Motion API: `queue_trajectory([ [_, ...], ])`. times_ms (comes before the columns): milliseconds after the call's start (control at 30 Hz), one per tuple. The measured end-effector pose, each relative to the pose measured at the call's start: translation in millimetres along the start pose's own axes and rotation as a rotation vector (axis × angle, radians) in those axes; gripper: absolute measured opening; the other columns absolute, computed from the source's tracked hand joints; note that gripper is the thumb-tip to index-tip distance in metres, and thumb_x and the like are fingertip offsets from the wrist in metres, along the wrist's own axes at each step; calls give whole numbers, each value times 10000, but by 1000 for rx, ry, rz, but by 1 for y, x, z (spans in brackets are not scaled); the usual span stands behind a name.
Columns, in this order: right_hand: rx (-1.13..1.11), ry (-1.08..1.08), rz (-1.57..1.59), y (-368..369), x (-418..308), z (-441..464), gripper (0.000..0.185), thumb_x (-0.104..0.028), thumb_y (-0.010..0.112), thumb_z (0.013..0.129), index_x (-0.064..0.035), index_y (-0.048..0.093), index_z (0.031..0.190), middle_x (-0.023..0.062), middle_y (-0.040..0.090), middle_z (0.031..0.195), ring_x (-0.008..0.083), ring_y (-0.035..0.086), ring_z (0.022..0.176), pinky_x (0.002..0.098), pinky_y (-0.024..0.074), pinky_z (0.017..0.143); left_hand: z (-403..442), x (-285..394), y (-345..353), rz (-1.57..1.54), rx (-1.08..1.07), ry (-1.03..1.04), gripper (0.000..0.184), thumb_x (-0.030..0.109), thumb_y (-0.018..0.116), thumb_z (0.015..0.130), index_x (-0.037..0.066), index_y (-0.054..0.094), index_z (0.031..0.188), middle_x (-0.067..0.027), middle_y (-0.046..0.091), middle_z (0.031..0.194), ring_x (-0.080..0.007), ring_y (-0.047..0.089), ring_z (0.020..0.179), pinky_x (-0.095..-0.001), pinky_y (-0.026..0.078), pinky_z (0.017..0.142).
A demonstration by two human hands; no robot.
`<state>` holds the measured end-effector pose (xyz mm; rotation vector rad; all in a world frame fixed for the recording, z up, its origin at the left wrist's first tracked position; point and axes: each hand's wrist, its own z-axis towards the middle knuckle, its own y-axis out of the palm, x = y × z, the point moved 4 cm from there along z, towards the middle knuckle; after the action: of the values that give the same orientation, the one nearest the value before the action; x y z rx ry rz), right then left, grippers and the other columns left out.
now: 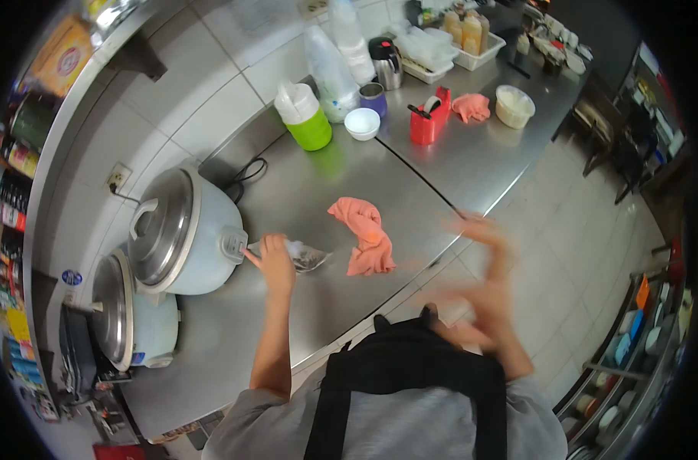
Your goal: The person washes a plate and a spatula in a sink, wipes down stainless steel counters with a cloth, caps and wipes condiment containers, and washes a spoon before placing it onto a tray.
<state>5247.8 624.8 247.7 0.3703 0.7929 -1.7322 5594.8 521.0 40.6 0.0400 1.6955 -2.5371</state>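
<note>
My left hand (275,261) is closed on the gathered top of a small clear plastic bag (307,257) with something dark inside, just right of the front rice cooker (184,234). One finger points toward the cooker's front panel. My right hand (479,284) is off the counter's front edge, smeared by motion; its fingers and anything in them cannot be made out. Between the hands, a crumpled orange cloth (366,236) lies on the steel counter (303,184).
A second rice cooker (127,314) stands behind the first. Along the wall are a green-and-white jug (304,123), white bowl (362,123), purple cup (373,98) and steel flask (386,63). Farther right are a red holder (429,123), another cloth (471,107) and a tub (514,106).
</note>
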Motion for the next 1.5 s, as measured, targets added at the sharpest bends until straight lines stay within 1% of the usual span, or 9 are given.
queue_trajectory([
  [67, 478, -121, -148, -60, -52, -18, 699, -436, 662, 693, -59, 486, 1255, 158, 411, 1321, 294, 383, 1249, 471, 274, 1047, 11, 4, -2, 5, -117, -102, 600, 210, 707, 774, 86, 471, 1311, -134, 459, 1315, -322, 348, 1340, -698, 70, 1075],
  [133, 637, -810, 79, -105, -94, -8, 725, -580, 485, 864, -101, 412, 1404, 187, 336, 1446, 315, 322, 1316, 422, 225, 1103, 26, 36, -30, -17, -88, 2, 749, 282, 740, 758, 79, 389, 1387, -166, 382, 1393, -349, 292, 1368, -680, 83, 1085],
  [167, 659, -887, 39, -117, -103, -6, 690, -562, 477, 868, -122, 419, 1397, 167, 336, 1448, 300, 321, 1317, 433, 218, 1104, 30, 53, -38, -26, -75, 48, 826, 318, 757, 750, 75, 348, 1425, -182, 344, 1431, -363, 265, 1382, -671, 90, 1090],
  [333, 725, -670, -281, -169, -97, -22, 533, -473, 438, 890, -226, 455, 1362, 71, 335, 1456, 223, 312, 1324, 487, 184, 1109, 24, 135, 49, -379, -598, 339, 844, 403, 652, 846, 16, 237, 1471, -256, 234, 1499, -376, 184, 1423, -601, 139, 1121],
  [633, 608, -407, -633, -329, -53, -69, 432, -374, 365, 928, -388, 462, 1348, -109, 240, 1548, 104, 185, 1431, 592, 32, 1159, 15, 232, 121, -654, -312, -56, 606, 277, 429, 989, -67, 232, 1448, -267, 184, 1525, -388, 166, 1426, -365, 139, 1173],
  [1000, 709, -257, -906, -468, 19, -82, 494, -397, 405, 909, -318, 428, 1395, -109, 260, 1540, 100, 153, 1445, 615, 29, 1154, 83, 461, 120, -788, -306, 326, 572, 200, 459, 960, -55, 277, 1438, -228, 231, 1524, -372, 188, 1423, -407, 141, 1171],
  [1133, 614, -328, -787, -500, 70, -59, 495, -433, 365, 938, -312, 401, 1417, -72, 251, 1546, 117, 132, 1452, 647, -9, 1134, 115, 521, 130, -784, -305, 306, 485, 184, 447, 967, -11, 369, 1404, -226, 365, 1452, -369, 291, 1381, -399, 224, 1144],
  [1300, 650, -342, -720, -559, 167, -38, 566, -438, 408, 934, -190, 351, 1439, 28, 301, 1517, 180, 219, 1417, 559, 103, 1128, 141, 644, 131, -945, -278, 415, 295, 69, 445, 944, -8, 566, 1201, -173, 593, 1211, -322, 553, 1142, -392, 411, 1018],
  [1500, 449, 661, -356, -567, 435, -30, 690, -444, 461, 928, -45, 291, 1466, 149, 361, 1482, 256, 324, 1376, 454, 237, 1122, 212, 840, 61, -2052, -929, 35, 351, 29, 429, 954, 20, 511, 1295, -123, 600, 1230, -199, 574, 1127, -361, 462, 956],
])
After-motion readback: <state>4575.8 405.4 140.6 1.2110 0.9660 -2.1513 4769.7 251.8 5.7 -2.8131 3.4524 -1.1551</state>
